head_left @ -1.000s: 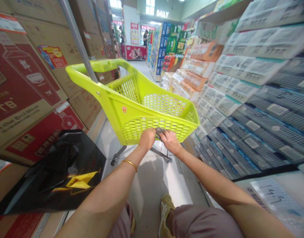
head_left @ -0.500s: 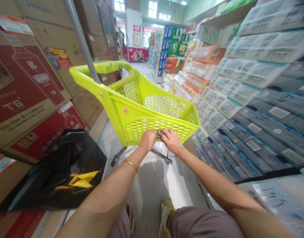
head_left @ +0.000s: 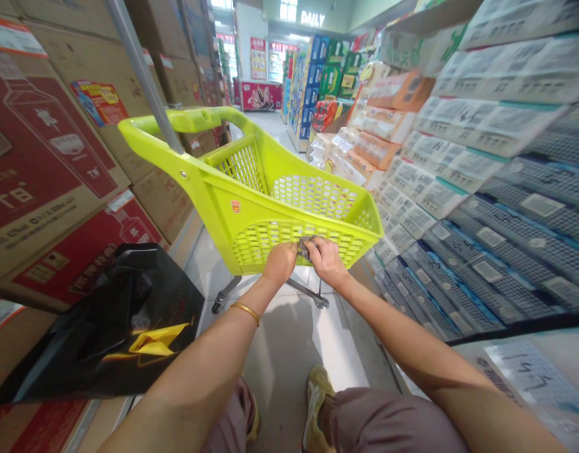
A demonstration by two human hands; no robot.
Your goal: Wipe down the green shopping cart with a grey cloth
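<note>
In front of my legs a lime-green shopping cart (head_left: 218,195) stands sideways, its basket wall full of slots. Both hands meet at the lower part of this wall. My left hand (head_left: 280,263) is closed, thumb side up, pinching one edge of a small grey crumpled rag (head_left: 304,248). The fingers of my right hand (head_left: 326,259) are bent over the rag's other side. Whether the rag touches the cart's wall cannot be made out. A gold bangle (head_left: 246,311) circles my left wrist.
A black bag (head_left: 105,327) with a yellow piece rests at the left, against stacked cardboard boxes (head_left: 44,138). Packs of paper goods (head_left: 478,126) line the right side. A grey pole (head_left: 145,75) rises at the cart's handle. Tiled floor (head_left: 284,352) runs between.
My right fingers have shifted and bent over the rag, so more of its grey shows than half a second ago. My left hand keeps its grip. The view has tilted slightly.
</note>
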